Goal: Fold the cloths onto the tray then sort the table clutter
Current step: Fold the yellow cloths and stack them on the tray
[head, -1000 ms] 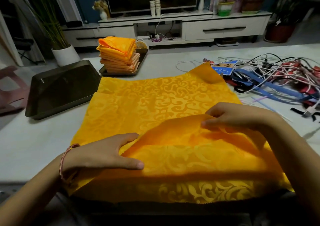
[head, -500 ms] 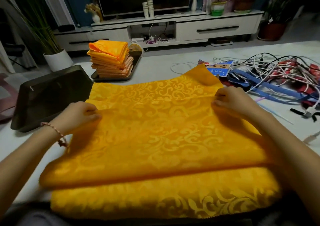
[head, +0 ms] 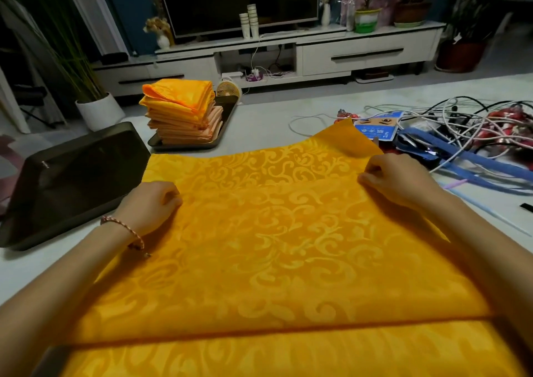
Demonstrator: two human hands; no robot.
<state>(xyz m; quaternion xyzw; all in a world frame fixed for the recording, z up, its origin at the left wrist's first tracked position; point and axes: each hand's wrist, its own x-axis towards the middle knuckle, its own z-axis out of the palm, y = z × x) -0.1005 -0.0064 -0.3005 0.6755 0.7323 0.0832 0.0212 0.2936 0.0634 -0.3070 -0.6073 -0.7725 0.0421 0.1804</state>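
Note:
A large yellow patterned cloth [head: 268, 249] lies spread on the white table in front of me, its near part folded over toward the far edge. My left hand [head: 150, 203] pinches the folded edge at the left side. My right hand [head: 395, 180] pinches the same edge at the right, near a raised far corner of the cloth. A stack of folded yellow and peach cloths [head: 181, 111] stands on a dark tray [head: 222, 134] at the back left. A tangle of cables, blue straps and red items [head: 467, 134] covers the table's right side.
An empty dark tray [head: 69, 183] sits at the left table edge. A blue card packet [head: 377, 125] lies beside the cables. Beyond the table are a small fan [head: 228, 88], a white potted plant [head: 99, 111] and a TV cabinet [head: 288, 56].
Both hands lifted the cloth's near edge and carried it away from me, laying it down as a fold across the cloth. They now hold that edge farther out, closer to the far edge.

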